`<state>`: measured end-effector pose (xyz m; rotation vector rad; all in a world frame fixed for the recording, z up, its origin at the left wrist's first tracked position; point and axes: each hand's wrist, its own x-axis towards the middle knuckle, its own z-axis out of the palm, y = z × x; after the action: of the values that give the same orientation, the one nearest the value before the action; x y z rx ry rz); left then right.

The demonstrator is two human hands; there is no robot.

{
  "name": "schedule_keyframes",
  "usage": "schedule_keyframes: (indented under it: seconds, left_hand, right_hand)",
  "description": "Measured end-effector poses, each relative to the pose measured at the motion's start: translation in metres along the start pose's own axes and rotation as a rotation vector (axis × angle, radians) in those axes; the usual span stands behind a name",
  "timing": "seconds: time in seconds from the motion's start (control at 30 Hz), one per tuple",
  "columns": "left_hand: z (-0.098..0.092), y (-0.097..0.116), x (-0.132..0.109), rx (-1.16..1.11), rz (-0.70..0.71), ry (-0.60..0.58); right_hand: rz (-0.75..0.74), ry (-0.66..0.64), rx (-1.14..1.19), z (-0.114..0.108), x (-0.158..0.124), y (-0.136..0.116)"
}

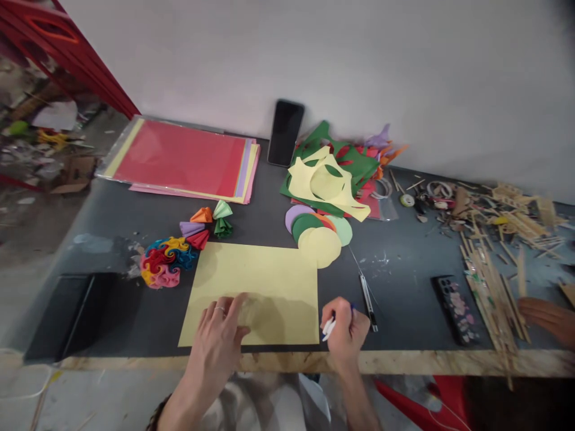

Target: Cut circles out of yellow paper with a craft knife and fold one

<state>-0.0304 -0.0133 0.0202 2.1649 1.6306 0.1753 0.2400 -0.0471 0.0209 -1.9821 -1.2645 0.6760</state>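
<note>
A dark grey surface (pixel 404 281) with a raw wooden front edge is carrying a yellow sheet (pixel 265 281) near that edge. Lying behind the sheet to its left is a stack of coloured paper (pixel 179 158). A swirled paper ball (pixel 164 261) and folded paper cones (pixel 206 224) are sitting by its far left corner, and paper circles (pixel 318 234) are overlapping its far right corner. Lying to its right are a craft knife (pixel 368 299), a floral-cased phone (pixel 454 309) and wooden sticks (pixel 489 287).

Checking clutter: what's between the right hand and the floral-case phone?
Head view: a slim pen-like tool lies between the right hand, gripping a white marker, and the floral-case phone.
</note>
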Motion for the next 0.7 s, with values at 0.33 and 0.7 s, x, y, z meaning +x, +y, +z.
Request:
schedule_keyframes:
  seconds: [0.33, 0.7]
  left_hand:
    - [-0.022, 0.018, 0.016, -0.819, -0.172, -0.338]
    - [0.012, 0.053, 0.013, -0.794, -0.004, -0.215]
  right_hand:
    - [0.12, -0.115, 0.138, -0.026, 0.009, -0.009]
    - [0.013, -0.398, 0.098, 0.004, -0.013, -0.057]
